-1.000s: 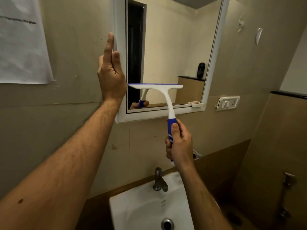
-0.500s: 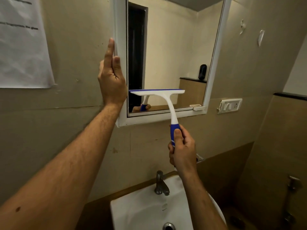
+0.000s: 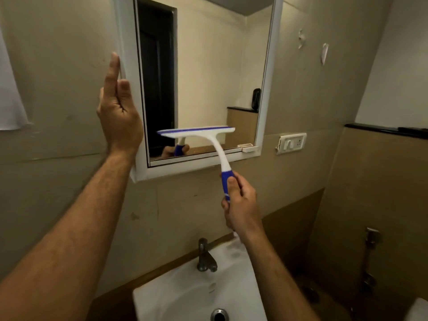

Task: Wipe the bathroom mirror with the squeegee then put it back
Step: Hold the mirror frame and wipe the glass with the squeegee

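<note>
My right hand grips the squeegee, left hand flat on the mirror frame (steadying); I'd keep the blade flush.

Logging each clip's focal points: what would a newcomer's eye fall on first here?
The white and blue plastic squeegee at centre, gripped by the right hand, its blade low on the white-framed rectangular wall mirror. Then the left hand, fingers straight, against the mirror's left frame edge.

Head camera faces the mirror close, above the sink.
</note>
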Tool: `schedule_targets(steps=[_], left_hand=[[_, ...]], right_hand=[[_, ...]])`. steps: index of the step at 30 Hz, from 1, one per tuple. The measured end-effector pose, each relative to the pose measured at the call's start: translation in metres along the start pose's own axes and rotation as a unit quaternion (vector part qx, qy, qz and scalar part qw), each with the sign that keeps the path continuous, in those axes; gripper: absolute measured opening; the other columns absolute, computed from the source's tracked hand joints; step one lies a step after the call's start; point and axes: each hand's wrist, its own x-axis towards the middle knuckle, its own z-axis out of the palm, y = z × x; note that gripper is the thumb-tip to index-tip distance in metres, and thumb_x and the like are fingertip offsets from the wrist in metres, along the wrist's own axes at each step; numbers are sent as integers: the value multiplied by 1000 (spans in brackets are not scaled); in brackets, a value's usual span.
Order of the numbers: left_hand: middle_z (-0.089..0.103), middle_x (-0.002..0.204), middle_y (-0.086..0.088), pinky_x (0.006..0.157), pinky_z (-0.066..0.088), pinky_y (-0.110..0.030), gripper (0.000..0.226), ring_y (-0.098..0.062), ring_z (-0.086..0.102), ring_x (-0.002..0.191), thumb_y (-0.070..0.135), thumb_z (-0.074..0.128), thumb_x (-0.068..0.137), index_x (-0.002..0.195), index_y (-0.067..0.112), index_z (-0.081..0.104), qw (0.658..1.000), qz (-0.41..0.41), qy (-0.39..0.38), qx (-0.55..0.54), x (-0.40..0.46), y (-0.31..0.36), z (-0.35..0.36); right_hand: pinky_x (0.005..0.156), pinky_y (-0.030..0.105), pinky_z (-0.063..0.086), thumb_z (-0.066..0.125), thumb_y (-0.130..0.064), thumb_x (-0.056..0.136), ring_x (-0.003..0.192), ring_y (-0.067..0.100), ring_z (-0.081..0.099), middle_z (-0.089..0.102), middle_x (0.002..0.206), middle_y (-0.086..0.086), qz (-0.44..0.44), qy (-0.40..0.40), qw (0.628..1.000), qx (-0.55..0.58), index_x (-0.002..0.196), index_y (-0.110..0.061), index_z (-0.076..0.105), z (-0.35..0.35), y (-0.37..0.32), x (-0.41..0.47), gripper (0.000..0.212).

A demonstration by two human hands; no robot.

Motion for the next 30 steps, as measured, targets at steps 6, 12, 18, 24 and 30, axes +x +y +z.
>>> schedule_targets(steps=[6, 12, 18, 24, 30], left_hand=[[44, 109, 28, 91, 28, 6, 40, 31, 41, 97, 20, 35, 104, 142, 9, 41, 1000, -18, 0, 2, 0, 3, -2], [44, 101, 31, 87, 29, 6, 40, 29, 43, 91, 24, 36, 104, 143, 15, 41, 1000, -24, -2, 9, -2, 6, -3], [43, 103, 31, 87, 28, 8, 40, 31, 41, 94, 23, 35, 104, 143, 15, 40, 1000, -26, -6, 12, -2, 5, -2], [41, 104, 29, 83, 26, 11, 40, 34, 39, 91, 18, 35, 104, 143, 11, 39, 1000, -19, -7, 23, -3, 8, -2], [44, 123, 24, 88, 30, 7, 40, 31, 41, 100, 20, 36, 104, 143, 13, 41, 999, -9, 7, 34, -3, 8, -1]], right_hand=[[53, 24, 41, 34, -43, 102, 62, 10, 47, 53, 81, 4, 12, 35, 999, -29, 124, -25, 52, -7, 25, 9, 34], [56, 25, 41, 34, -39, 103, 62, 14, 47, 52, 75, 5, 35, 41, 998, -43, 98, -17, 56, -14, 50, -3, 32], [54, 26, 39, 32, -45, 102, 62, 12, 46, 50, 75, 2, -26, 71, 997, -34, 107, -16, 55, -23, 2, 44, 38], [55, 27, 39, 29, -45, 102, 61, 13, 46, 49, 75, 4, -14, 90, 995, -42, 99, -18, 54, -32, 31, 50, 37], [60, 29, 41, 30, -41, 103, 63, 16, 47, 48, 75, 7, -19, 85, 992, -86, 86, -15, 51, -52, 61, 37, 38]])
